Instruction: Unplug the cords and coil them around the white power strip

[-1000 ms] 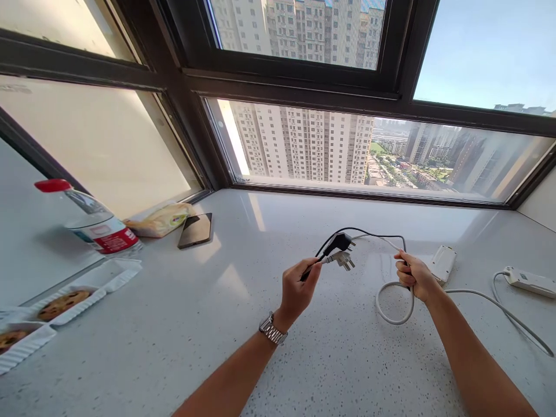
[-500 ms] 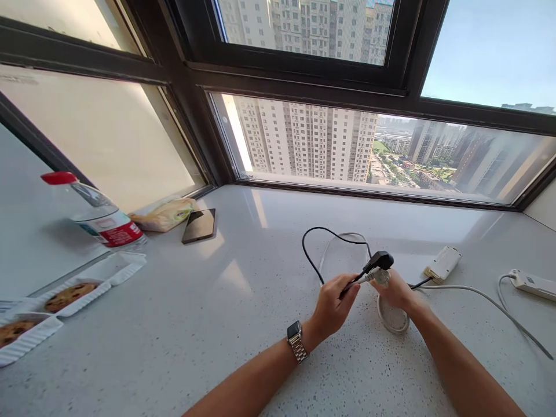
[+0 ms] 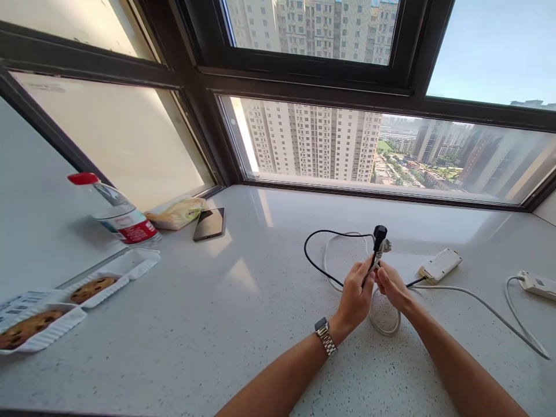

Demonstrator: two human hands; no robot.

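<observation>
Above a pale speckled counter, my left hand and my right hand meet and pinch two cords just below their plugs. The black plug and the grey-white plug stand upright side by side above my fingers. The black cord loops out to the left and lies on the counter. The white cord curls beneath my right hand and runs off to the right. A metal-band watch sits on my left wrist.
A white adapter box and a white power strip lie to the right. A phone, a wrapped snack, a red-capped water bottle and white trays of cookies sit on the left. Windows bound the counter's far side.
My hands have come together, the right moving in from the right. The plugs have swung from pointing right to standing upright. The cords now form loops on the counter.
</observation>
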